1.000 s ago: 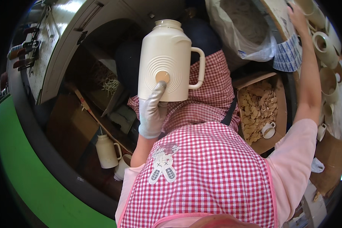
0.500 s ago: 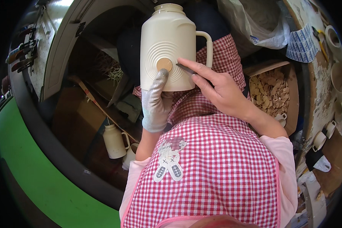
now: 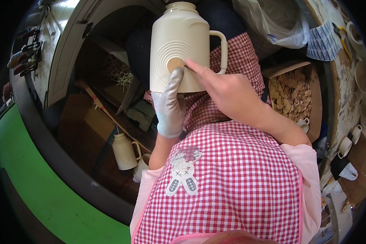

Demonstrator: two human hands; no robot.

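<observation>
**Gloved thumb and bare fingertip on the jug's round tan disc**

Left hand (image 3: 169, 106), in a grey-white work glove, reaches up from my lap; fingers closed together behind the wall of the tall cream plastic jug with ribbed rings and a loop handle (image 3: 182, 44), thumb laid flat up the front, its tip touching the lower edge of the small round tan disc (image 3: 175, 64) at the centre of the rings. Jug stands upright over my knees, on the red-and-white checked apron (image 3: 227, 191), handle to the right.

Doing it well, as I judge: keep the gloved thumb steady so the disc cannot slide, and press from the centre outward so it seats flush inside the innermost ring.

Right hand (image 3: 225, 91), bare, comes in from the right across the apron, wrist bent, index finger stretched out with its tip at the disc's right edge; other fingers curled loosely. It pinches nothing that I can see.

Further right, an open cardboard box of loose tan discs (image 3: 290, 95) sits near my knee. Low left, a second, smaller cream jug (image 3: 124, 150) stands on the floor.
</observation>
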